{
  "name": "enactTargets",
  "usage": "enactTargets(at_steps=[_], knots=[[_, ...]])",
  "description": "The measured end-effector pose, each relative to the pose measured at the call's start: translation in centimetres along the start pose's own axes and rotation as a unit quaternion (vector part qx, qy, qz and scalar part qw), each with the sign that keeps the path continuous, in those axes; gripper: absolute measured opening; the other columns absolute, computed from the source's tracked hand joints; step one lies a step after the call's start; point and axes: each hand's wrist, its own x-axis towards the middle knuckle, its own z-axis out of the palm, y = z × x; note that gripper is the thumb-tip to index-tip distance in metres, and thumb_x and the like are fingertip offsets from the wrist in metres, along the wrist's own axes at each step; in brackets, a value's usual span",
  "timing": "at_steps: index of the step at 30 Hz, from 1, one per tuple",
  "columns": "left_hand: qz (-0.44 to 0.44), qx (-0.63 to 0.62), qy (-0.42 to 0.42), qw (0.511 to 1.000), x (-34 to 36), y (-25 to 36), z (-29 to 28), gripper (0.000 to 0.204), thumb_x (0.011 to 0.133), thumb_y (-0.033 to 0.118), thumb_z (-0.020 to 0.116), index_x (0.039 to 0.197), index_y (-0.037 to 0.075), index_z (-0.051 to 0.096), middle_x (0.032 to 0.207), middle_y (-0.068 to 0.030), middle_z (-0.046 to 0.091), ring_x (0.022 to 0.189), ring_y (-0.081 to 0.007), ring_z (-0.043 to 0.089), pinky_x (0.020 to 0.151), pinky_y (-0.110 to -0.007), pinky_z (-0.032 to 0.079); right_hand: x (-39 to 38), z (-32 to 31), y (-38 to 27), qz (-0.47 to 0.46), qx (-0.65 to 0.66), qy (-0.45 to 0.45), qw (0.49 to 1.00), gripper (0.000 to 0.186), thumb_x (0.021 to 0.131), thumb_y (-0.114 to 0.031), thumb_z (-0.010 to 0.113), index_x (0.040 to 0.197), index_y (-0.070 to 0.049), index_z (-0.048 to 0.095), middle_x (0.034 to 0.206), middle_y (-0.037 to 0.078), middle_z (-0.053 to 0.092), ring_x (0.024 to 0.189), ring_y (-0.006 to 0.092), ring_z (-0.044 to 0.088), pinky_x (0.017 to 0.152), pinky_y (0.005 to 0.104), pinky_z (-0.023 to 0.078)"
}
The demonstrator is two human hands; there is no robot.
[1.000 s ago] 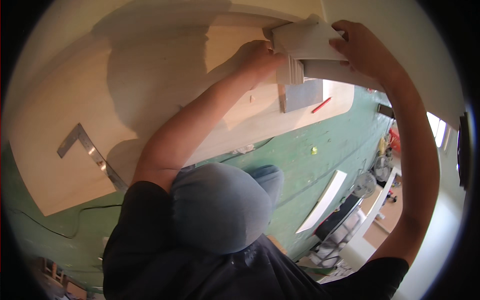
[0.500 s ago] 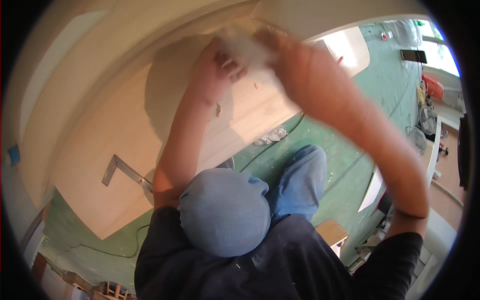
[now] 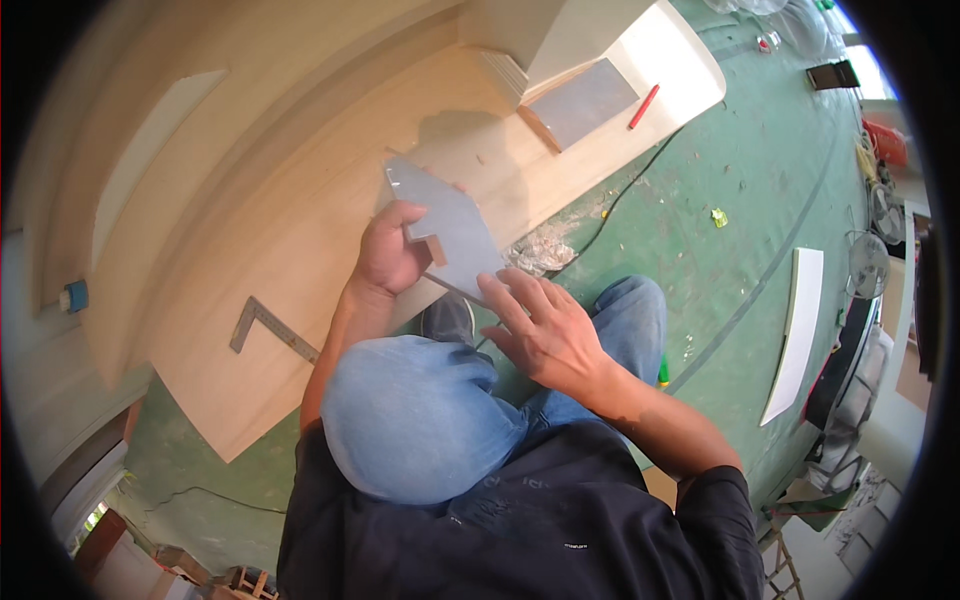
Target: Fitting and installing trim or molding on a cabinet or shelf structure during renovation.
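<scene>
One grip, that of the left hand [image 3: 392,250], is clamped on a flat grey panel with a notched edge [image 3: 455,225], held above the near side of a pale wooden tabletop [image 3: 215,390]. The panel's long axis slants from a narrow tip pointing away and left to a corner near the right hand [image 3: 550,335], whose fingers are spread; whether they touch it I cannot tell. Farther out lie an L-shaped metal square [image 3: 268,325], left, and a grey rectangular slab [image 3: 585,105] beside a red pencil [image 3: 644,107], beyond and right.
</scene>
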Motion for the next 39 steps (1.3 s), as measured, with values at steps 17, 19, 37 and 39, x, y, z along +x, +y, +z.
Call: enactTargets(at_steps=[17, 19, 37, 39], knots=[[0.193, 0.752, 0.25, 0.578, 2.7, 4.5, -6.8, 0.062, 0.093, 0.016, 0.066, 0.148, -0.003, 0.043, 0.126, -0.026, 0.063, 0.115, -0.0367, 0.063, 0.1, -0.047, 0.052, -19.7, 4.2, 22.1, 0.488, -0.111, 0.018, 0.866, 0.053, 0.099, -0.033, 0.065, 0.141, -0.002, 0.057, 0.147, 0.029, 0.051, 0.134, 0.044, 0.051, 0.112, 0.0484, 0.043], [0.153, 0.879, 0.256, 0.371, 4.0, 4.1, -1.8, 0.071, 0.092, 0.023, 0.069, 0.15, -0.006, 0.041, 0.14, -0.0334, 0.053, 0.13, -0.0444, 0.053, 0.113, -0.049, 0.04, -20.3, 4.2, 22.9, 0.547, -0.076, -0.01, 0.833, 0.051, 0.1, -0.036, 0.062, 0.138, -0.002, 0.059, 0.145, 0.027, 0.054, 0.132, 0.043, 0.054, 0.111, 0.0469, 0.044], [0.28, 0.704, 0.097, 0.645, 21.2, 0.2, 5.1, 0.119, 0.089, 0.05, 0.079, 0.158, -0.015, 0.008, 0.14, -0.0339, 0.047, 0.13, -0.0421, 0.055, 0.103, -0.044, 0.053, -17.4, 4.0, 24.5, 0.489, -0.054, -0.043, 0.869, 0.033, 0.098, -0.023, 0.059, 0.116, 0.002, 0.071, 0.125, 0.023, 0.067, 0.117, 0.0405, 0.063, 0.102, 0.0444, 0.049], [0.257, 0.656, 0.071, 0.706, 21.3, 0.8, 5.3, 0.121, 0.088, 0.053, 0.079, 0.157, -0.016, 0.007, 0.143, -0.0356, 0.044, 0.136, -0.0442, 0.049, 0.106, -0.046, 0.05, -17.6, 3.7, 24.8, 0.497, -0.041, -0.042, 0.866, 0.033, 0.099, -0.022, 0.059, 0.116, 0.003, 0.07, 0.122, 0.023, 0.067, 0.114, 0.0407, 0.063, 0.101, 0.0439, 0.049]])
